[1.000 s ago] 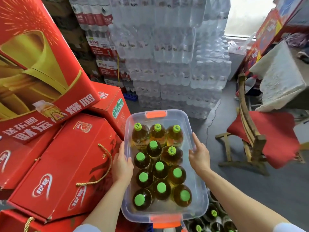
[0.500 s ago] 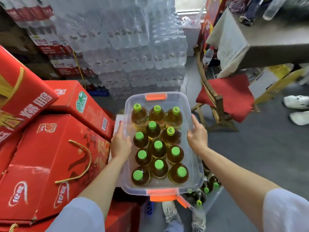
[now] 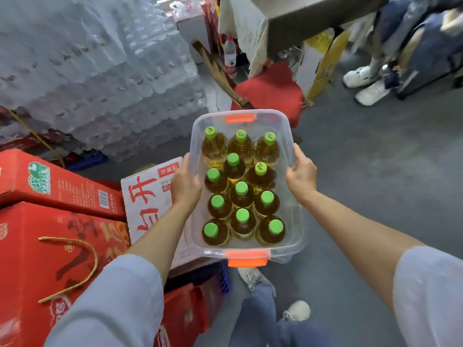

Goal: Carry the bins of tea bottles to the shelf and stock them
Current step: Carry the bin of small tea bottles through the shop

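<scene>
A clear plastic bin [image 3: 294, 236] with orange latches hangs in front of me at waist height, above the grey floor. Several amber tea bottles [image 3: 241, 196] with green caps stand upright inside it. My left hand [image 3: 185, 185] grips the bin's left rim, thumb over the edge. On the opposite rim, my right hand [image 3: 302, 174] grips with its fingers curled under the lip. No shelf is in view.
Red gift boxes [image 3: 55, 246] and a white carton [image 3: 147, 196] are stacked at my left. Wrapped water-bottle packs [image 3: 95, 71] rise ahead left. A wooden chair with a red cushion [image 3: 270, 93] stands ahead. Another person's white shoes [image 3: 363, 83] are at upper right.
I have turned right while carrying the bin. The red boxes and water packs slid left, the second bin below dropped out of view, and another person's legs came in.
</scene>
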### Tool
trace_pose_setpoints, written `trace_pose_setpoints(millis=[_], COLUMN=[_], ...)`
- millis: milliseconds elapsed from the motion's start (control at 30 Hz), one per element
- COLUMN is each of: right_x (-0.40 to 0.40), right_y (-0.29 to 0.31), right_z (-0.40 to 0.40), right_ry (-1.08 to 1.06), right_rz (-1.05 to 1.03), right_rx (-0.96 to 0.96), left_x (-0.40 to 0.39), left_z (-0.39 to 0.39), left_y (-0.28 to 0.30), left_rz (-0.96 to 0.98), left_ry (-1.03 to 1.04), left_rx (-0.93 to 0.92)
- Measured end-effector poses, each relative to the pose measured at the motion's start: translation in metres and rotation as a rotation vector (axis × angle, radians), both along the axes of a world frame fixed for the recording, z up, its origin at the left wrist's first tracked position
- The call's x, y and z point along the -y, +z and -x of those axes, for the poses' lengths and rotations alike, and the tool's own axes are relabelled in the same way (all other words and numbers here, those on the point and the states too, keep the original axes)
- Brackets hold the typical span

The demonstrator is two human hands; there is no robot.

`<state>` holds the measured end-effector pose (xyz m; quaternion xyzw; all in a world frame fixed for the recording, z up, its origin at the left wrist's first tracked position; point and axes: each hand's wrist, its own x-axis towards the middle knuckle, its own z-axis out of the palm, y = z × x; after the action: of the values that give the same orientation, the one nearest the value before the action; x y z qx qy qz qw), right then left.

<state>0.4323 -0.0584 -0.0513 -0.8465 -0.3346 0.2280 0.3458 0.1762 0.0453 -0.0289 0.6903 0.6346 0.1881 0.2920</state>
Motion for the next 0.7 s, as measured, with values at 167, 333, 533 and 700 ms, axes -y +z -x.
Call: trace_pose_setpoints(millis=[167, 333, 533, 700], right_x=[0.066, 0.157, 0.275, 0.387], right_y=[0.003, 0.008, 0.018, 0.02], right_z=[-0.039, -0.07, -0.094, -0.106], right_ry=[-0.178, -0.395, -0.649, -0.878], right_rz=[0.009, 0.052, 0.049, 0.067], right_rx=[0.022, 0.031, 0.021, 0.022], left_x=[0.024, 0.069, 0.139, 0.227], left_z=[-0.059, -0.13, -0.208, -0.276], left_y=[0.003, 0.012, 0.016, 0.023], left_rz=[-0.02, -0.016, 0.02, 0.024], left_ry=[-0.198, -0.392, -0.661, -0.856], left_rx=[0.014, 0.021, 0.009, 0.025])
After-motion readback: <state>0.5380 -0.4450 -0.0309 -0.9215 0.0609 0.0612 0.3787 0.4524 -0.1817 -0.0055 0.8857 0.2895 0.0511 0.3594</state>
